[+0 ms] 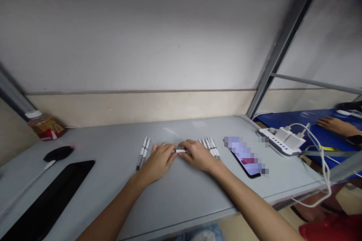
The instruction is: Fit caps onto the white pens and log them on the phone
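Between my two hands a white pen (180, 151) lies crosswise, a little above or on the grey desk. My left hand (161, 158) pinches its left end, and my right hand (198, 154) has its fingers closed round the right end. Both ends of the pen are partly covered by fingers. Just left of my left hand, a pair of white-and-grey pens (143, 152) lies side by side. Several more white pens (210, 147) lie in a row beyond my right hand, which hides part of them.
A phone (245, 160) and a white power strip (278, 142) with plugs and cables lie to the right. At left are a black keyboard-like slab (53, 199), a black mouse (58, 153) and a bottle (45, 126). Another person's hand (338, 125) rests on a blue mat.
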A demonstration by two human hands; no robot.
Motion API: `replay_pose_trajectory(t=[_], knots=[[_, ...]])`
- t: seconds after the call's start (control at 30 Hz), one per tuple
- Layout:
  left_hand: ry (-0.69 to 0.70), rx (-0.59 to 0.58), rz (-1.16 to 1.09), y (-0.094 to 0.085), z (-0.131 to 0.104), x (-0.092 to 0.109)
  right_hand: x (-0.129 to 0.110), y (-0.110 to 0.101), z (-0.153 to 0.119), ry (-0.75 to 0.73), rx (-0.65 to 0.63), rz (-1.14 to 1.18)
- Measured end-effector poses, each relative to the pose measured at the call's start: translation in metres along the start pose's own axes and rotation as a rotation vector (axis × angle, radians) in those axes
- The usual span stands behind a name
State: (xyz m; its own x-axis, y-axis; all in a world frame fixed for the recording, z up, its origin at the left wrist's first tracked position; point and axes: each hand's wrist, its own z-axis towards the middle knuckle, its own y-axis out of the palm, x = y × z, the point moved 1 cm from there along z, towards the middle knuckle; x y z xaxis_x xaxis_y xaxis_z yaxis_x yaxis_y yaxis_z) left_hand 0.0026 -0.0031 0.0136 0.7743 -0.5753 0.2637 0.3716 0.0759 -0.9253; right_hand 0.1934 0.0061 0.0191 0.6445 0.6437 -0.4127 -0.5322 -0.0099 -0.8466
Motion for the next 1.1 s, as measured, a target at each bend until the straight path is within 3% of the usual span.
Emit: replay_pose_trajectory(t=[0.13, 0.53, 0.73, 0.97, 1.1], knots=[[0.010, 0.000, -0.003, 0.001, 0.001, -0.003, 0.000, 0.001, 0.001, -0.005, -0.039, -0.022], [-0.006, 0.020, -0.007, -0.002, 0.001, -0.002, 0.006, -0.002, 0.002, 0.023, 0.033, -0.004], [-0.027, 0.079, -0.055, -0.003, 0.003, -0.007, 0.010, -0.009, 0.003, 0.060, 0.133, 0.073], [-0.207, 0.196, -0.242, -0.013, 0.006, -0.013, 0.019, -0.012, 0.006, 0.182, 0.311, 0.356], [-0.181, 0.195, -0.332, -0.013, 0.006, -0.015, 0.021, -0.011, 0.006, 0.152, 0.342, 0.274]])
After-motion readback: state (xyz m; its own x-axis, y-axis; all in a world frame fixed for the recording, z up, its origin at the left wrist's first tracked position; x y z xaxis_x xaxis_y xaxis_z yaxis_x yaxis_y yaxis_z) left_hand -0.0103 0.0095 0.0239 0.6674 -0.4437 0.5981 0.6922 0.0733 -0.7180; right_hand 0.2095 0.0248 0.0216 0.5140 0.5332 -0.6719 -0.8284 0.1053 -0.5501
